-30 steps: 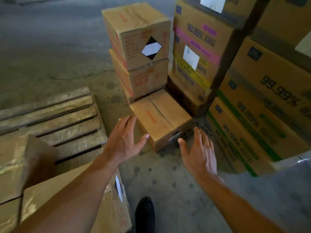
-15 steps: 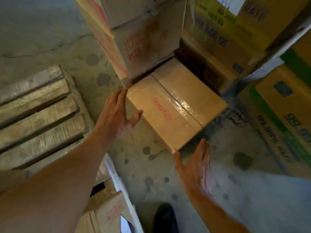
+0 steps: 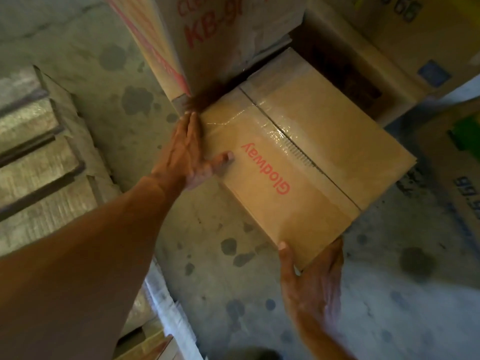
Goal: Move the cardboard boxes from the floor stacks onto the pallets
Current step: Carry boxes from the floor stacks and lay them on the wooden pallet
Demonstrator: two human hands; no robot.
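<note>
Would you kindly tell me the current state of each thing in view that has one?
Glodway box: on the floor, flaps taped shut, not yet lifted.
Left hand: fingers straight along the box's left side, thumb on top.
Right hand: pressed around the box's near corner, thumb up one side.
KB box: upright, just behind the Glodway box.
Pallet: flat on the floor, at left.

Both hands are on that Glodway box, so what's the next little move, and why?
Probably tip the Glodway box up slightly and draw it toward the body. The left hand lies against its left side, the right hand cups its near corner, and the KB stack stands close by its far edge.
</note>
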